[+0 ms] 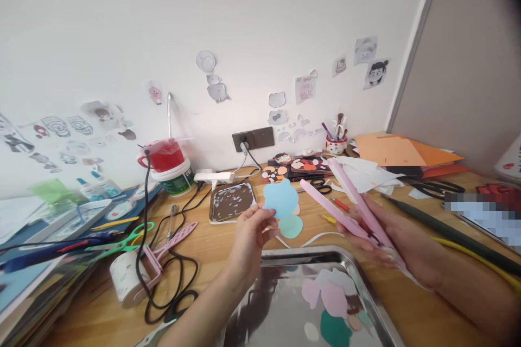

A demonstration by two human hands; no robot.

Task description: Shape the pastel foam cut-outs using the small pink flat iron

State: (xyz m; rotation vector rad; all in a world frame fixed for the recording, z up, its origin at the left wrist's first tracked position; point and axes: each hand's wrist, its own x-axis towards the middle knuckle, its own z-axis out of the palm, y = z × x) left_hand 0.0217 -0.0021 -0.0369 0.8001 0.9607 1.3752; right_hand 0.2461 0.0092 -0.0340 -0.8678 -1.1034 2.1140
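My left hand (254,225) pinches a light-blue cut-out (281,199) with a wavy edge between thumb and fingers, above the wooden table. Just below it is a mint-green rounded piece (291,226); whether it touches the blue one I cannot tell. My right hand (378,236) grips a pink hair straightener (360,211), its two long arms spread in a V toward the blue piece, but apart from it. Under both hands lies a metal tray (280,293) holding pink cut-outs (334,298), a dark-green one (334,329) and smaller pale pieces.
Left of my forearm lie black cables (179,260), a pink roller (157,260) and green-handled scissors (122,242). A brown-topped square pad (232,203) and a white bucket (175,179) stand behind. Orange sheets (391,150) and white paper scraps (366,172) are at the back right.
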